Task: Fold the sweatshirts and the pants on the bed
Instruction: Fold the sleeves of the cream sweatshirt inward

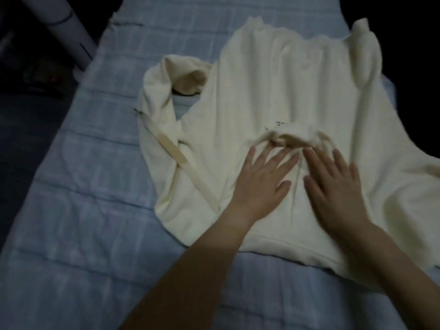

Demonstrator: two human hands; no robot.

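Cream sweatshirt (273, 91): spread on the bed (95, 210), reaching its right edge.
Left hand (262, 182): flat, fingers straight, pressing the sweatshirt.
Right hand (333, 186): likewise, alongside.
Progress: seemingly early smoothing; no finished fold; pants unseen.

Dim feed, low-light room, and I can't tell where the light comes from. The cream sweatshirt (273, 91) is the brightest patch, from centre out to 1 o'clock, slightly washed out, its folds only soft grey shading. The blue bed (95, 186) cover looks dull and mottled with noise. The corners at 10 and 2 o'clock drop to near black, and a pale tube (71, 36) at 10 o'clock is barely lit. Whole frame is soft. The right hand (333, 186) is smeared by motion blur with ghosted fingers; the left hand (262, 182) is a bit sharper. Forearms toward 6 o'clock sit in shade. Bed edges bow slightly near the borders, wide-angle.
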